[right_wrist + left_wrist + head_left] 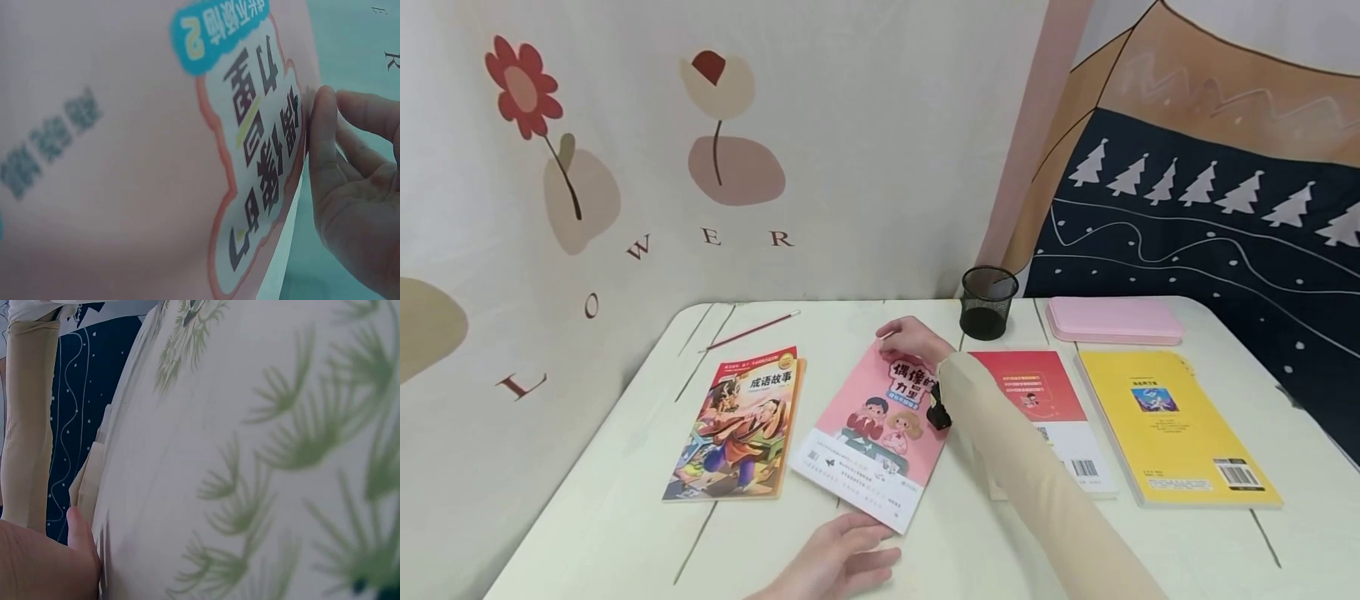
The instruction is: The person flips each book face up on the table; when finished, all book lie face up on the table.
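A pink book (880, 408) with cartoon children on its cover lies slanted in the middle of the white table. My right hand (913, 340) holds it by the far edge, the forearm reaching across from the right. In the right wrist view the pink cover (125, 144) stands close to the camera, and the fingertips of the right hand (359, 169) meet at its edge. At the book's near edge, my left hand (842, 557) has its fingers loosely extended, the upper ones right at the lower corner. The left wrist view shows only part of the left hand (50, 559).
To the left lie an illustrated storybook (741, 433) and a red pencil (752, 331). A red-and-white book (1037, 383), partly under the right sleeve, and a yellow book (1172, 433) lie right. Behind stand a black mesh pen holder (985, 321) and a pink case (1114, 321).
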The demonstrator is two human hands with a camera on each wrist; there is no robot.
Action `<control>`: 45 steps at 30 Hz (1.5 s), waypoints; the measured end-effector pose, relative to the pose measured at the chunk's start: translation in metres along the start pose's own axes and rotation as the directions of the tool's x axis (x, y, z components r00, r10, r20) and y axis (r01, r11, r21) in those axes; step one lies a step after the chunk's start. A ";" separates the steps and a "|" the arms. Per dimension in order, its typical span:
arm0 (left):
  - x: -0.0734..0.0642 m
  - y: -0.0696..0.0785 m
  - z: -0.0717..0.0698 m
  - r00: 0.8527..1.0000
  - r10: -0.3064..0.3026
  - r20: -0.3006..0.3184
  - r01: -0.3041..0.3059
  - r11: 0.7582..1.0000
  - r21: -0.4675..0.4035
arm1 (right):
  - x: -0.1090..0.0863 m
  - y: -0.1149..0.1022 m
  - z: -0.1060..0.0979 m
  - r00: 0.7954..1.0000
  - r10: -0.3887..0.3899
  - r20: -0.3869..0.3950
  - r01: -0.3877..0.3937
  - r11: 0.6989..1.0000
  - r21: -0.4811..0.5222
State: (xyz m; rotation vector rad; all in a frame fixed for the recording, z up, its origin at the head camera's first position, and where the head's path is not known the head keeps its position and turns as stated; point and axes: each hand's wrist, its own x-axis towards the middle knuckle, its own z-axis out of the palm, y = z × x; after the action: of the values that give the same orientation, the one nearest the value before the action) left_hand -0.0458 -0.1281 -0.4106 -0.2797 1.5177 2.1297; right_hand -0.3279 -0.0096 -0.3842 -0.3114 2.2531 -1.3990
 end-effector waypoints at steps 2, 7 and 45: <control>0.000 0.001 0.000 1.000 -0.013 0.012 0.012 1.000 0.024 | 0.000 0.001 0.000 0.999 -0.014 0.032 0.015 0.999 -0.030; 0.001 0.003 -0.002 0.998 -0.054 0.040 0.050 0.994 0.096 | -0.001 0.002 -0.002 0.993 -0.033 0.109 0.042 0.996 -0.081; 0.006 0.083 -0.058 0.922 0.273 0.276 -0.386 0.576 0.721 | -0.053 0.026 -0.078 0.915 -0.189 0.357 0.325 0.869 -0.372</control>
State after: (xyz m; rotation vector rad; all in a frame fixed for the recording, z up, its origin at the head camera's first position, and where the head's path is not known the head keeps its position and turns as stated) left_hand -0.1002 -0.2008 -0.3657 0.4923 2.3620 1.4642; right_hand -0.3197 0.0853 -0.3639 -0.9462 2.2822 -0.8720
